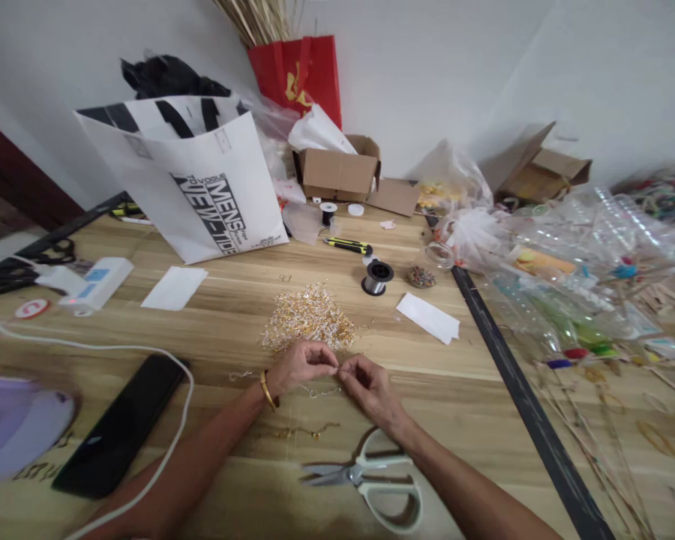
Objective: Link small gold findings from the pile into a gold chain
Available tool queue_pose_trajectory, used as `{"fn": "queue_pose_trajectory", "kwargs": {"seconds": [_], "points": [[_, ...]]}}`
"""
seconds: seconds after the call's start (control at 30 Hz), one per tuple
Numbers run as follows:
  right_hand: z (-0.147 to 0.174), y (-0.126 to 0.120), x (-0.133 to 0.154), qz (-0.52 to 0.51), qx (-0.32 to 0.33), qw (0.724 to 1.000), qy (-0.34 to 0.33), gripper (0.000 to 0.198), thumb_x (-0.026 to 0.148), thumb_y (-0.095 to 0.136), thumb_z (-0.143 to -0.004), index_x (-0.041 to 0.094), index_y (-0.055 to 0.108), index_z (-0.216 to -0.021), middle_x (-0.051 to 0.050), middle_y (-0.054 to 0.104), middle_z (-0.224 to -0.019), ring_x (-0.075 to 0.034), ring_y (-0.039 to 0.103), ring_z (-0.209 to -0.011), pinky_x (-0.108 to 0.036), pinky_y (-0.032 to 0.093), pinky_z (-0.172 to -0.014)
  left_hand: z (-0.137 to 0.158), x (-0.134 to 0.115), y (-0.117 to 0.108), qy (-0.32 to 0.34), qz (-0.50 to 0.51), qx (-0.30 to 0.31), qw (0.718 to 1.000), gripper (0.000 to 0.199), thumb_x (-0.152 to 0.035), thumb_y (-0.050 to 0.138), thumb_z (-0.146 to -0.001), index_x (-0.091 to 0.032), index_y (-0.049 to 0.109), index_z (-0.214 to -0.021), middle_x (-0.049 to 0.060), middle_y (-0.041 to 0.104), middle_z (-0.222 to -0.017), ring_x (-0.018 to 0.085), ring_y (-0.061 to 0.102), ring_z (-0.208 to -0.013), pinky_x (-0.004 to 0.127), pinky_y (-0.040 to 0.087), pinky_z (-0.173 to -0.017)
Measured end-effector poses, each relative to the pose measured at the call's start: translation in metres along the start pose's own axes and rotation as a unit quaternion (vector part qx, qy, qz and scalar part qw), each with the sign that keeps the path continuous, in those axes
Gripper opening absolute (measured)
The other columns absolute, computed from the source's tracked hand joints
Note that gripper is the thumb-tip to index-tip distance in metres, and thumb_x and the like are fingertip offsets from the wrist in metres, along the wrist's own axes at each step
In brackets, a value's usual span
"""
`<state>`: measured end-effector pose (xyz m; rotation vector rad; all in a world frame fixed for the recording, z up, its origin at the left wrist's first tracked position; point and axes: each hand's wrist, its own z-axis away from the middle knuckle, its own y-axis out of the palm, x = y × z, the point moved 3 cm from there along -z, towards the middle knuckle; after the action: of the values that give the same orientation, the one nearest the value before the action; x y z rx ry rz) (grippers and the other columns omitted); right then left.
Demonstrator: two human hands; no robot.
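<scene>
My left hand point(307, 364), with a gold bangle point(268, 391) at its wrist, pinches thumb and forefinger together. Facing it, almost touching, my right hand point(370, 384) is closed in a pinch too. What lies between the fingertips is too small to make out. A thin silver chain point(313, 393) runs on the table just under both hands, and a gold chain point(298, 433) lies nearer to me. Right beyond my fingers is a heap of gold and silver beads or chain bits point(309, 319). White-handled scissors point(365, 476) lie beside my right forearm, blades pointing left.
Behind the heap are a wire spool point(377, 277), a yellow-black box cutter point(347, 246) and a jar of small beads point(424, 274). A black phone point(121, 427) and white cable point(187, 409) lie left. Plastic bags and bottles point(562, 300) crowd the right; a white bag point(202, 187) stands back left.
</scene>
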<state>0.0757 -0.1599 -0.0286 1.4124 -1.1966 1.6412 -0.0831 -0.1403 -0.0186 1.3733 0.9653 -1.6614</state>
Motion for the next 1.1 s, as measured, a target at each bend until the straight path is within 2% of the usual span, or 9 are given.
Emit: {"fn": "queue_pose_trajectory", "kwargs": {"seconds": [0.47,1.1], "points": [[0.0002,0.0015,-0.0028,-0.056,-0.001,0.998,0.016,0.023,0.038,0.060,-0.078,0.016,0.056,-0.078,0.004,0.045,-0.059,-0.009,0.038,-0.052,-0.021,0.029,-0.047,-0.0011,0.0013,-0.0010,0.020,0.000,0.006,1.000,0.017,-0.024,0.069,-0.067,-0.009,0.066,-0.074,0.005,0.066,-0.073,0.014,0.060,-0.068,0.025,0.046,-0.067],[0.0004,0.0023,-0.0015,-0.087,0.003,0.996,0.013,0.020,0.035,0.062,-0.078,0.016,0.055,-0.079,0.004,0.044,-0.060,-0.009,0.038,-0.053,-0.021,0.029,-0.048,-0.0008,0.0016,-0.0016,0.014,0.015,0.007,1.000,0.016,-0.023,0.071,-0.066,-0.010,0.065,-0.072,0.004,0.066,-0.074,0.013,0.061,-0.069,0.024,0.047,-0.069]]}}
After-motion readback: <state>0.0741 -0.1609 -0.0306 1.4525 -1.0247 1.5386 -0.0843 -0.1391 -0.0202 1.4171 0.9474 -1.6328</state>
